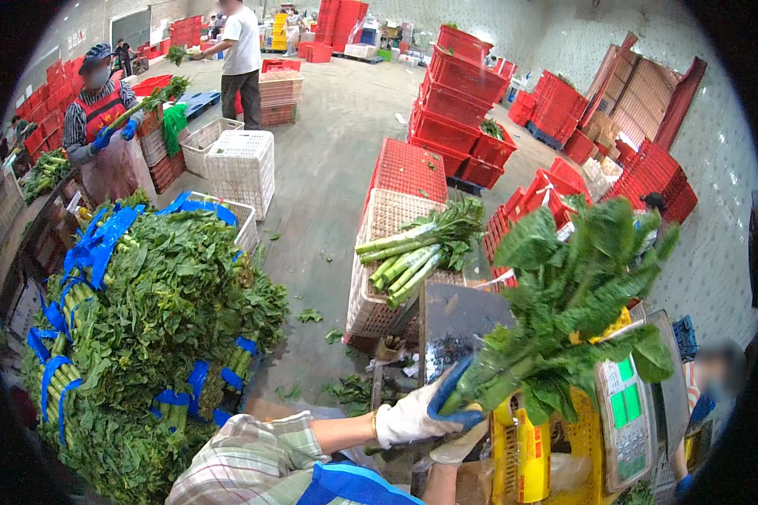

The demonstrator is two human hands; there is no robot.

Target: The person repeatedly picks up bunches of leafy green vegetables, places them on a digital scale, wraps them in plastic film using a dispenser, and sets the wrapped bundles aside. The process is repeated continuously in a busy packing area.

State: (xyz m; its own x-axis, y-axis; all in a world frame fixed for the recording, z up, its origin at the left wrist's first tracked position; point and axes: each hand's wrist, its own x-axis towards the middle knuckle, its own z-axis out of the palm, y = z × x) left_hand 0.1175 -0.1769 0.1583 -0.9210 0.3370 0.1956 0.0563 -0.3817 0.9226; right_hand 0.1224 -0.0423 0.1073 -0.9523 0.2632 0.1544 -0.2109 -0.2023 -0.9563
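Observation:
A bunch of leafy green vegetables (562,284) is held up at the right, its leaves fanning away from me. My left hand (423,404), in a white glove with a blue palm, grips the bunch's stalks near their lower end. Close beneath it is my right hand (460,445), also gloved and partly hidden, at the stalk ends; its fingers' hold is not clear. A dark flat plate (458,315) lies beyond my hands. A digital weighing scale (625,416) with green displays stands to the right of the bunch.
Thick green stalks (410,252) lie on a white crate (360,300). Greens bundled with blue tape (170,290) are heaped at left. A yellow crate (581,442) holds a yellow roll (534,457). Red crates (451,95) are stacked ahead. Co-workers (104,107) stand nearby.

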